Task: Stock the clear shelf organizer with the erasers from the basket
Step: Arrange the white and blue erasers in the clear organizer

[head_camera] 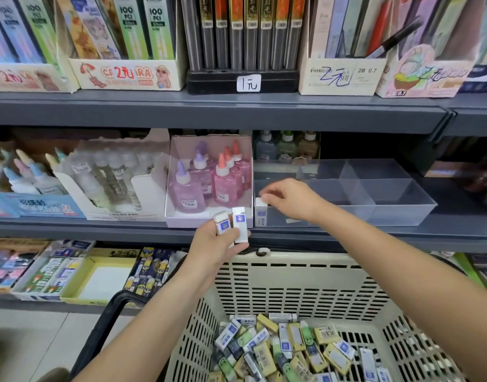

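The clear shelf organizer [402, 199] sits on the middle shelf, divided into compartments. One white-and-blue eraser [261, 212] stands upright in its front left corner. My right hand [289, 198] reaches over that corner and its fingertips pinch the eraser's top. My left hand [219, 244] is just below the shelf edge and grips two white erasers with blue labels [232, 223], held upright. The beige plastic basket [292, 274] below holds several loose erasers [286, 351] in white, yellow and green sleeves.
A white box of pink glue bottles [209, 180] stands directly left of the organizer. More glue bottles [107, 175] fill the shelf further left. Pencil boxes [242, 37] line the shelf above, eraser boxes [99, 271] the shelf below. The basket's black handle [104, 326] hangs at its left.
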Action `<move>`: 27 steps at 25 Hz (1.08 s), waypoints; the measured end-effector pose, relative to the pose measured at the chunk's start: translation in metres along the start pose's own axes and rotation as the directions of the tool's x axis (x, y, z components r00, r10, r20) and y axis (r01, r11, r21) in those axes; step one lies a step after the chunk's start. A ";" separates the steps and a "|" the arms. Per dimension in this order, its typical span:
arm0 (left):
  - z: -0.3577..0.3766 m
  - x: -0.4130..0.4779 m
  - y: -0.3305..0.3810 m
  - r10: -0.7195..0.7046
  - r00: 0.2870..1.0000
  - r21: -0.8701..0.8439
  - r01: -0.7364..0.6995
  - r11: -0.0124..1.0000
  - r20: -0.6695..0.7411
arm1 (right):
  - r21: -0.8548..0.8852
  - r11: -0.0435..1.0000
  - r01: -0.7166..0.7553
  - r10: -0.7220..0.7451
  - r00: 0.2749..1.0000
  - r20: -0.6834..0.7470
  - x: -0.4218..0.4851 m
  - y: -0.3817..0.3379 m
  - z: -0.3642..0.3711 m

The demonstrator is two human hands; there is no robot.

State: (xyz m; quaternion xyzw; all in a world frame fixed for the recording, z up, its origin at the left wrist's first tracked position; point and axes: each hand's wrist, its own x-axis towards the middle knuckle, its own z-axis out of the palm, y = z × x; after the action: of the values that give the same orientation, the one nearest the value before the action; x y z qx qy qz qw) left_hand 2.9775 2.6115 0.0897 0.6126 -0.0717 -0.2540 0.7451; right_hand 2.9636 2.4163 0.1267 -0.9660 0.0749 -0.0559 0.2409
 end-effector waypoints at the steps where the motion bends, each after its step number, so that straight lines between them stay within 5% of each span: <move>1: 0.001 0.001 0.001 0.004 1.000 -0.004 -0.004 1.000 0.013 | 0.030 1.000 0.010 -0.007 0.996 -0.094 -0.003 -0.003 -0.001; 3: 0.002 0.000 0.001 0.017 0.999 -0.003 -0.017 1.000 0.050 | 0.101 0.992 0.070 -0.050 0.982 -0.185 -0.014 -0.012 0.000; 6: 0.005 -0.003 -0.001 0.032 0.996 0.034 -0.035 0.999 0.084 | 0.121 0.985 0.125 -0.117 0.991 -0.070 -0.031 -0.026 0.007; 16: 0.017 -0.005 0.004 0.067 0.986 -0.036 -0.063 0.997 0.149 | 0.379 0.925 -0.016 0.039 0.998 -0.053 -0.046 -0.040 -0.007; 20: 0.017 -0.004 0.001 0.124 0.988 0.066 -0.130 0.989 0.090 | 0.409 0.909 -0.080 0.084 0.996 0.009 -0.048 -0.037 -0.015; 23: 0.009 0.005 0.004 0.149 0.987 0.074 -0.145 0.987 -0.059 | 0.526 0.846 -0.091 0.176 0.978 -0.114 -0.034 -0.030 -0.028; 25: 0.001 0.010 0.007 0.098 0.992 -0.087 -0.105 0.991 -0.084 | 0.327 0.937 -0.125 0.218 0.939 -0.265 -0.017 -0.019 -0.034; 27: -0.004 0.011 0.008 0.079 0.995 -0.205 -0.088 0.975 -0.056 | 0.097 0.981 -0.171 0.189 0.953 -0.237 -0.003 -0.017 -0.029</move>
State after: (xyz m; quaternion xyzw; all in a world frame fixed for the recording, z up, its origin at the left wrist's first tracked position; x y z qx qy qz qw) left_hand 2.9908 2.6109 0.0939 0.5340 -0.0529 -0.2139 0.8163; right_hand 2.9584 2.4183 0.1597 -0.9310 0.1897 -0.1555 0.2702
